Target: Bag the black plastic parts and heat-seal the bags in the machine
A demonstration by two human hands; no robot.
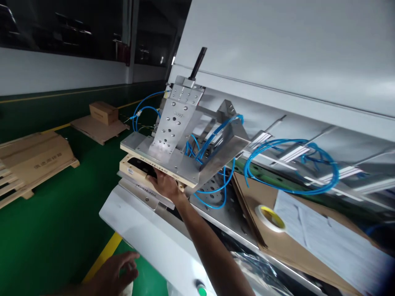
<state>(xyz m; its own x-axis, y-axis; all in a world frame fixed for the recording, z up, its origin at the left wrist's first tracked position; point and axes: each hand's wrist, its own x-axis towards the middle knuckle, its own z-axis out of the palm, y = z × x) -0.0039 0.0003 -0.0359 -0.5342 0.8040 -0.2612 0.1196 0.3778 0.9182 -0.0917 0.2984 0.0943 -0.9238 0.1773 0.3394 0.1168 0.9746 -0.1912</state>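
My right hand (pixel 165 184) reaches forward into the narrow gap between a beige fixture block (pixel 131 167) and the metal press plate (pixel 185 166) above it. Its fingertips lie at a black part (pixel 138 162) seated in the block and are mostly hidden under the plate, so its grip does not show. My left hand (pixel 115 273) hovers low at the bottom edge over the green floor, fingers spread, holding nothing. An angled, drilled metal bracket (pixel 175 123) with a black rod (pixel 198 62) rises from the press plate.
Blue air hoses (pixel 293 164) loop over the machine bed to the right. A tape roll (pixel 270 218) lies on cardboard and papers (pixel 324 238). The white machine cover (pixel 148 234) has a green button (pixel 201 291). Cardboard stacks (pixel 37 158) lie on the green floor at left.
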